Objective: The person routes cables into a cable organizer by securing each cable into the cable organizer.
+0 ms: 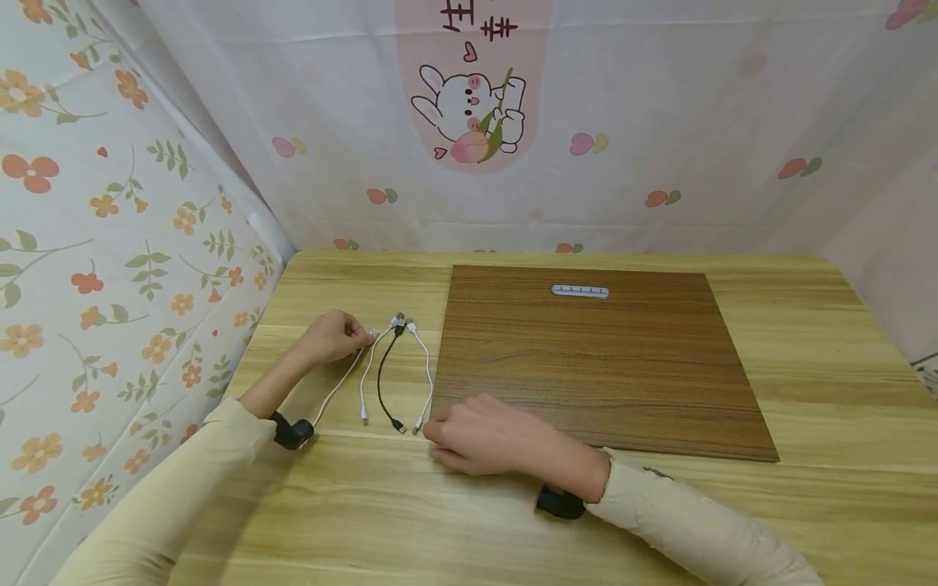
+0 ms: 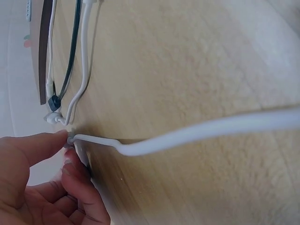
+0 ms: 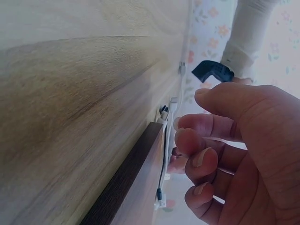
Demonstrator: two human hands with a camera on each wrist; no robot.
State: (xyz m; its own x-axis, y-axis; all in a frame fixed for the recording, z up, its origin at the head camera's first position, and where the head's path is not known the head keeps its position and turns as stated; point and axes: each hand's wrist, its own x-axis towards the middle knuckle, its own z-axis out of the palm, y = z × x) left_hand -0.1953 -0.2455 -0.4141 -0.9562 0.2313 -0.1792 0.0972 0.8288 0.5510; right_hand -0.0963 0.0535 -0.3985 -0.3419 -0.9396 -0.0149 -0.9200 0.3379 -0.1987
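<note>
Only the head view takes in the rabbit-printed white curtain (image 1: pixel 330 122) behind the bench's far edge; the flowered curtain (image 1: pixel 110 268) hangs along its left edge. The pale wood-grain bench (image 1: pixel 366 521) carries a brown board (image 1: pixel 586 366) right of centre, whose edge, thin from above, looks thick in the right wrist view. The right hand (image 1: pixel 487 435) is by the board's near-left corner; its wrist view shows loosely bent fingers holding nothing. The left hand (image 1: pixel 330 338) is toward the bench's left edge, and its close view shows thumb and fingertip pinching the end of a white cable (image 2: pixel 187 138). Between that hand and the board lie two other white cables (image 1: pixel 428 366) and a black cable (image 1: pixel 379 374). A small pale-blue strip (image 1: pixel 580 291) sits near the board's far edge.
</note>
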